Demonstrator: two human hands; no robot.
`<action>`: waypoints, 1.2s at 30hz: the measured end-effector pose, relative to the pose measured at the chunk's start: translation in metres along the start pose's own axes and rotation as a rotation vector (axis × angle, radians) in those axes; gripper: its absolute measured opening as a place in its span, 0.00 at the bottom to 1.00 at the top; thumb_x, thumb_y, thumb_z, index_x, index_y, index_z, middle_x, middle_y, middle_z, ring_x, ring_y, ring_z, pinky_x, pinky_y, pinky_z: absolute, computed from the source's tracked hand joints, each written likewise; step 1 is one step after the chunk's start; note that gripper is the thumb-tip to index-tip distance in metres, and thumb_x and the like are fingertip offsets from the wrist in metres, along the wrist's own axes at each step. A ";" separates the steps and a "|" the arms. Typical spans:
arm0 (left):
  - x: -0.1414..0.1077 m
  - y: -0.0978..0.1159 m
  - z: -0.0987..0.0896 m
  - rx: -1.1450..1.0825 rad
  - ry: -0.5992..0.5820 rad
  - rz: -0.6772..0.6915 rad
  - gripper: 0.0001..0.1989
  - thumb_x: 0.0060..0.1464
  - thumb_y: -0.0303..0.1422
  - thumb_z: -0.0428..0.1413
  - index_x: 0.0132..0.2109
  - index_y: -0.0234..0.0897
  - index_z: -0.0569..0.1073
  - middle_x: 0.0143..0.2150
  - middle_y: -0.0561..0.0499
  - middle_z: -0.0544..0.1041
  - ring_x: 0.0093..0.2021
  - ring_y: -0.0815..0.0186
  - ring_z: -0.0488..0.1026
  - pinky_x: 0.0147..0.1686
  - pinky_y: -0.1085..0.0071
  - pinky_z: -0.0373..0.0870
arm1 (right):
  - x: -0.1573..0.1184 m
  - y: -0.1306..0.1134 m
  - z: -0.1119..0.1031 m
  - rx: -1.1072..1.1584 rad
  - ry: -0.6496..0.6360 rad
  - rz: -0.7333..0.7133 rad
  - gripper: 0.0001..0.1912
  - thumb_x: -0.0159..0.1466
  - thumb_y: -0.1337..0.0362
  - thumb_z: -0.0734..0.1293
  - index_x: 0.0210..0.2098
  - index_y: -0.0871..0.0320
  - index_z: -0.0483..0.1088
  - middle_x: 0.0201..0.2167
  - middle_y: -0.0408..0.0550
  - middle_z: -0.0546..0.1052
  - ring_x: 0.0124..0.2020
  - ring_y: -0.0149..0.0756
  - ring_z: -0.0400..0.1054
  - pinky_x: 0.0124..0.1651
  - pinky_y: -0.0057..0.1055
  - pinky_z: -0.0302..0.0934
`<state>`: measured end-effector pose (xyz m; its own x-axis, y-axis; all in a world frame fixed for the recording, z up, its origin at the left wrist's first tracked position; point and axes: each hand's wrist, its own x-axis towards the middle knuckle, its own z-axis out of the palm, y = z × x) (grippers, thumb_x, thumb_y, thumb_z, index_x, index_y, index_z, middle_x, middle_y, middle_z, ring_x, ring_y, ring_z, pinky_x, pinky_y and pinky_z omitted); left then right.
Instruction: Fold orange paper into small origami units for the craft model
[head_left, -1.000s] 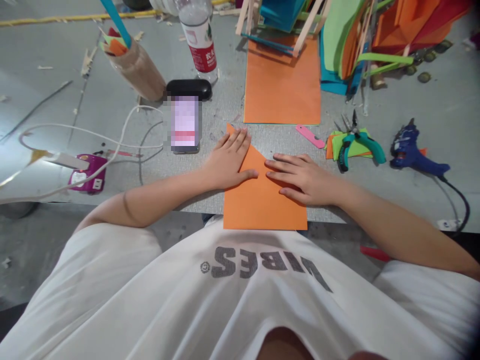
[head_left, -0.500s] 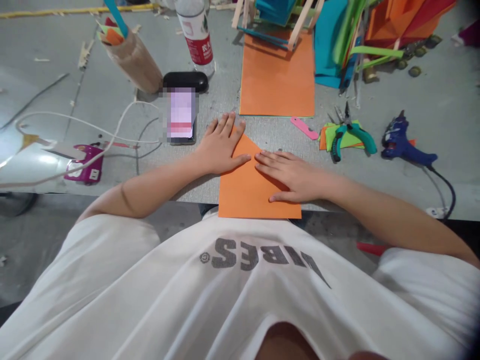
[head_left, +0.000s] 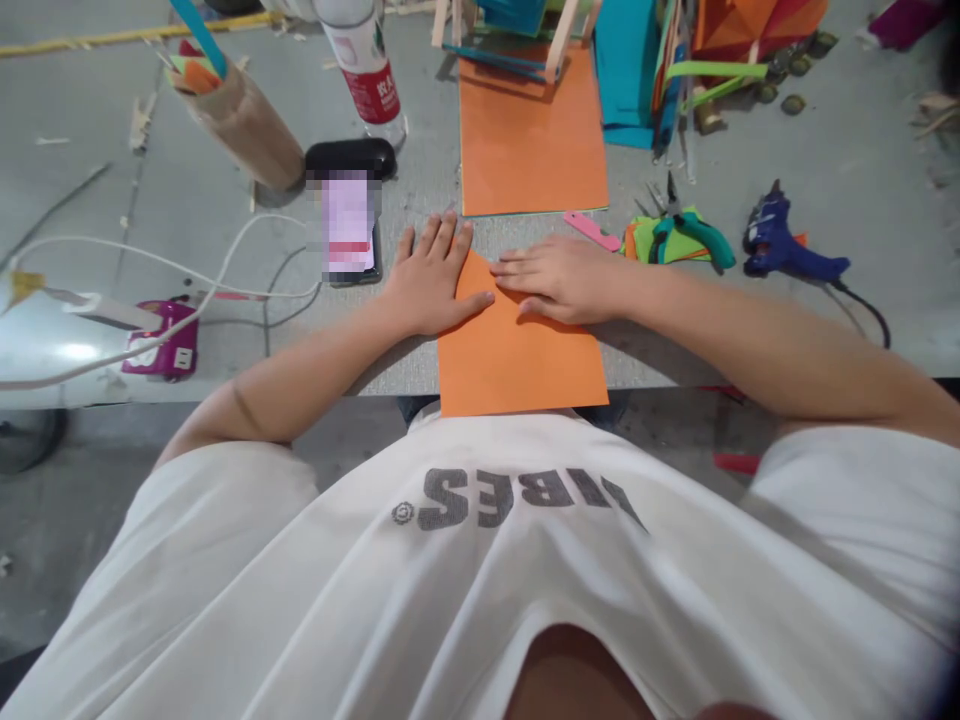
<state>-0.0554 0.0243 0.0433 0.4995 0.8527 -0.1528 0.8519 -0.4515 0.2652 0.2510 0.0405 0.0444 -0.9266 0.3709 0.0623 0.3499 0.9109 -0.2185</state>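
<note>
Lying open with its fingers spread, the left hand (head_left: 431, 280) covers the upper left edge of a folded sheet of bright orange paper (head_left: 521, 370), its fingertips reaching past the paper toward the grey tabletop (head_left: 82, 210). The right hand (head_left: 559, 282) is open too, palm down, its fingers extended and pointing toward the left hand, resting on the paper's slanting upper right edge. Neither hand grips anything, and the two are apart. The folded paper lies at the near edge of the tabletop, its pointed end away from the body and its straight bottom edge jutting out over the white T-shirt (head_left: 360, 590).

Beyond the hands is a stack of square paper with an orange sheet on top (head_left: 534, 150), partly under a frame of pale wooden sticks (head_left: 561, 45). A pink plastic cutter (head_left: 591, 231) lies just beside the stack's near right corner. Farther right are teal-handled pliers (head_left: 709, 238) on small green and orange paper pieces (head_left: 637, 240), then a blue glue gun (head_left: 787, 250). Left of the stack are a phone (head_left: 349, 225), a black oblong case (head_left: 351, 158) touching its far end, and a clear plastic bottle with a red-and-white label (head_left: 369, 78).
</note>
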 end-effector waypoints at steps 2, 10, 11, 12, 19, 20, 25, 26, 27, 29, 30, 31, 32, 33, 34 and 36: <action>0.000 0.001 -0.001 -0.011 -0.017 -0.008 0.62 0.76 0.68 0.51 0.96 0.32 0.41 0.98 0.32 0.37 0.98 0.30 0.33 0.92 0.33 0.27 | -0.034 -0.012 0.000 0.016 0.016 -0.016 0.31 0.90 0.51 0.63 0.78 0.69 0.77 0.79 0.70 0.80 0.82 0.69 0.74 0.72 0.61 0.75; 0.001 -0.001 0.000 -0.003 -0.022 -0.001 0.60 0.77 0.67 0.50 0.96 0.35 0.39 0.98 0.34 0.37 0.98 0.29 0.33 0.92 0.34 0.28 | -0.152 -0.078 0.005 0.089 0.163 0.015 0.34 0.84 0.51 0.72 0.85 0.53 0.73 0.76 0.59 0.85 0.78 0.63 0.81 0.66 0.57 0.81; 0.001 -0.002 0.001 -0.003 -0.019 0.004 0.60 0.77 0.67 0.50 0.96 0.35 0.39 0.98 0.34 0.37 0.98 0.29 0.33 0.92 0.33 0.28 | -0.159 -0.084 0.007 0.101 0.178 0.039 0.37 0.83 0.50 0.73 0.87 0.50 0.70 0.75 0.58 0.85 0.77 0.63 0.81 0.68 0.58 0.81; 0.002 -0.003 0.002 -0.005 -0.015 0.006 0.60 0.77 0.67 0.50 0.96 0.35 0.39 0.98 0.34 0.38 0.97 0.28 0.33 0.92 0.32 0.28 | -0.164 -0.089 0.009 0.105 0.194 0.065 0.41 0.82 0.47 0.75 0.89 0.48 0.67 0.75 0.58 0.85 0.77 0.64 0.81 0.69 0.60 0.81; -0.013 0.004 0.001 0.040 0.159 0.116 0.39 0.79 0.53 0.54 0.85 0.37 0.73 0.89 0.31 0.70 0.89 0.29 0.65 0.89 0.31 0.54 | -0.152 -0.104 0.022 -0.044 0.154 0.156 0.54 0.80 0.44 0.76 0.94 0.55 0.53 0.87 0.68 0.71 0.85 0.74 0.70 0.78 0.69 0.72; -0.018 0.004 0.001 0.056 0.188 0.145 0.32 0.80 0.49 0.54 0.78 0.39 0.81 0.82 0.32 0.78 0.83 0.32 0.75 0.84 0.33 0.64 | -0.149 -0.106 0.023 -0.066 0.153 0.154 0.51 0.81 0.50 0.75 0.93 0.57 0.54 0.86 0.67 0.72 0.84 0.73 0.71 0.77 0.67 0.72; -0.059 -0.008 0.000 0.091 0.133 0.499 0.21 0.83 0.38 0.50 0.61 0.42 0.89 0.72 0.37 0.88 0.66 0.46 0.90 0.66 0.45 0.86 | -0.151 -0.115 0.032 -0.198 0.306 0.142 0.35 0.80 0.68 0.72 0.84 0.57 0.69 0.74 0.59 0.86 0.73 0.60 0.84 0.65 0.55 0.77; -0.069 -0.010 0.001 0.076 0.145 0.548 0.20 0.84 0.37 0.51 0.62 0.42 0.88 0.73 0.38 0.88 0.67 0.47 0.90 0.67 0.46 0.86 | -0.154 -0.116 0.035 -0.206 0.337 0.144 0.33 0.80 0.70 0.71 0.82 0.55 0.72 0.72 0.56 0.88 0.71 0.57 0.86 0.63 0.53 0.77; -0.080 -0.011 0.002 0.057 0.163 0.578 0.19 0.83 0.35 0.52 0.63 0.42 0.87 0.74 0.38 0.87 0.69 0.48 0.89 0.68 0.47 0.87 | -0.156 -0.117 0.037 -0.200 0.360 0.146 0.31 0.80 0.72 0.70 0.80 0.53 0.74 0.71 0.53 0.89 0.70 0.54 0.86 0.62 0.51 0.77; -0.101 -0.009 0.004 0.014 0.163 0.617 0.20 0.81 0.32 0.53 0.68 0.42 0.85 0.77 0.37 0.85 0.77 0.47 0.85 0.75 0.44 0.84 | -0.162 -0.118 0.041 -0.162 0.383 0.152 0.29 0.82 0.73 0.68 0.78 0.48 0.78 0.71 0.49 0.89 0.70 0.51 0.86 0.61 0.49 0.75; -0.110 -0.006 0.006 -0.001 0.149 0.620 0.22 0.78 0.31 0.54 0.70 0.41 0.84 0.79 0.35 0.83 0.81 0.45 0.81 0.80 0.40 0.80 | -0.165 -0.119 0.042 -0.139 0.389 0.158 0.29 0.82 0.73 0.67 0.77 0.46 0.79 0.72 0.48 0.88 0.71 0.50 0.85 0.60 0.49 0.75; -0.119 -0.001 0.009 -0.011 0.134 0.614 0.24 0.76 0.32 0.56 0.73 0.41 0.83 0.81 0.34 0.81 0.84 0.42 0.78 0.83 0.36 0.75 | -0.167 -0.119 0.044 -0.116 0.395 0.169 0.28 0.83 0.72 0.67 0.76 0.44 0.80 0.72 0.46 0.88 0.71 0.50 0.85 0.60 0.49 0.75; -0.127 0.004 0.012 -0.017 0.130 0.591 0.25 0.75 0.34 0.58 0.74 0.41 0.82 0.82 0.33 0.80 0.86 0.38 0.75 0.85 0.33 0.72 | -0.168 -0.119 0.045 -0.091 0.401 0.185 0.27 0.84 0.71 0.67 0.76 0.43 0.81 0.72 0.45 0.88 0.71 0.50 0.85 0.60 0.50 0.75; -0.134 0.010 0.017 -0.024 0.139 0.561 0.26 0.74 0.37 0.60 0.74 0.41 0.81 0.83 0.33 0.79 0.86 0.36 0.74 0.86 0.30 0.69 | -0.169 -0.119 0.046 -0.062 0.406 0.205 0.26 0.84 0.68 0.67 0.75 0.41 0.81 0.71 0.45 0.89 0.70 0.51 0.85 0.60 0.51 0.75; -0.140 0.017 0.023 -0.037 0.164 0.532 0.25 0.74 0.40 0.62 0.73 0.42 0.82 0.82 0.34 0.80 0.86 0.35 0.74 0.86 0.29 0.69 | -0.169 -0.120 0.046 -0.028 0.412 0.226 0.24 0.85 0.64 0.68 0.75 0.40 0.82 0.71 0.45 0.89 0.70 0.53 0.85 0.60 0.53 0.75; -0.147 0.028 0.036 -0.081 0.237 0.478 0.21 0.75 0.42 0.64 0.68 0.43 0.85 0.79 0.36 0.83 0.85 0.36 0.77 0.86 0.29 0.70 | -0.166 -0.121 0.047 0.047 0.439 0.271 0.21 0.84 0.57 0.70 0.73 0.38 0.83 0.69 0.46 0.90 0.68 0.57 0.85 0.60 0.56 0.75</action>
<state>-0.0990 -0.1230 0.0393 0.7714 0.5974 0.2194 0.5188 -0.7899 0.3269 0.3560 -0.1397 0.0149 -0.6549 0.6428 0.3974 0.5536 0.7660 -0.3267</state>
